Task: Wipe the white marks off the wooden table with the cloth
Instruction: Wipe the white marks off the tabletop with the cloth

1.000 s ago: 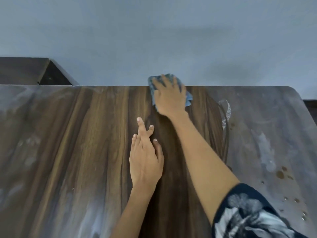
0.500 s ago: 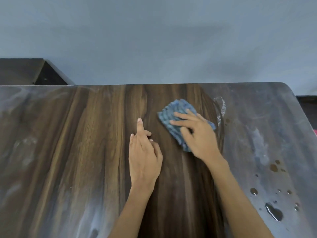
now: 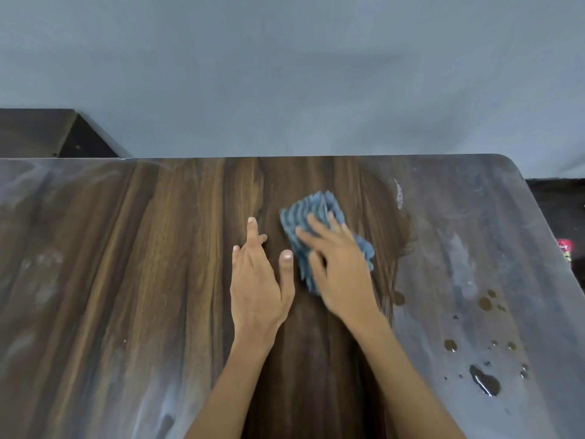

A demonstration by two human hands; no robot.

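A dark wooden table (image 3: 133, 280) fills the lower view. A crumpled blue cloth (image 3: 311, 213) lies on its middle, pressed flat under my right hand (image 3: 338, 267), fingers spread over it. My left hand (image 3: 258, 280) rests flat on the wood just left of the cloth, fingers apart, holding nothing. Hazy white marks (image 3: 459, 264) cover the table's right part, with a brighter streak (image 3: 399, 193) near the far edge. More white haze (image 3: 41, 274) lies on the left part. The strip around my hands is dark and bare of haze.
Several water drops and a small puddle (image 3: 484, 381) sit at the right front. A grey wall (image 3: 285, 74) stands behind the far edge. Dark furniture (image 3: 38, 131) is at the far left. A small red object (image 3: 566, 248) lies beyond the right edge.
My right hand has drawn the cloth from the far edge back toward me, then slightly left, close to my left hand. The left hand has stayed in place, its thumb now spread.
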